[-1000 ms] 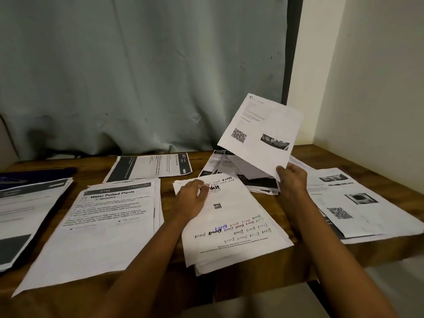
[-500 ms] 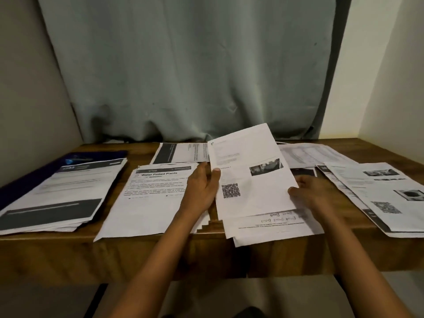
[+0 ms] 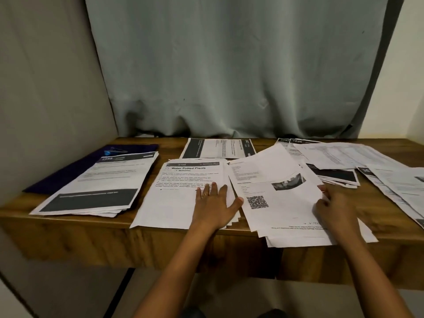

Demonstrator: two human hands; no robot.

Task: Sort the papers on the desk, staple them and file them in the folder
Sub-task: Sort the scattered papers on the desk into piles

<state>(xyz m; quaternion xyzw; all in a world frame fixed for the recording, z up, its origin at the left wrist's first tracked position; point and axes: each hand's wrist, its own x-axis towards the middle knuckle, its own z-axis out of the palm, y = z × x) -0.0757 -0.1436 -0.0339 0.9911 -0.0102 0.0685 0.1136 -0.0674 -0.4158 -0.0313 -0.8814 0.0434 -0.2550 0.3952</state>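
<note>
A sheet with a QR code and a small photo (image 3: 275,191) lies on top of the centre-right stack at the desk's front edge. My right hand (image 3: 333,207) holds its right edge, thumb on top and fingers curled. My left hand (image 3: 214,206) rests flat with spread fingers on the "Water Potted Plants" stack (image 3: 181,193), thumb touching the QR sheet's left edge. A dark purple folder (image 3: 91,161) lies at the far left under another stack (image 3: 101,182). A small blue stapler (image 3: 114,151) sits on the folder.
More printed sheets lie at the back centre (image 3: 218,148) and spread loosely across the right side (image 3: 344,157). A further pile runs off the right edge (image 3: 399,187). A grey curtain (image 3: 229,65) hangs behind the wooden desk (image 3: 137,239). Walls close in left and right.
The QR sheet, held raised a second ago, has come down onto the centre-right stack. My left hand moved from gripping its edge to lying flat on the neighbouring stack.
</note>
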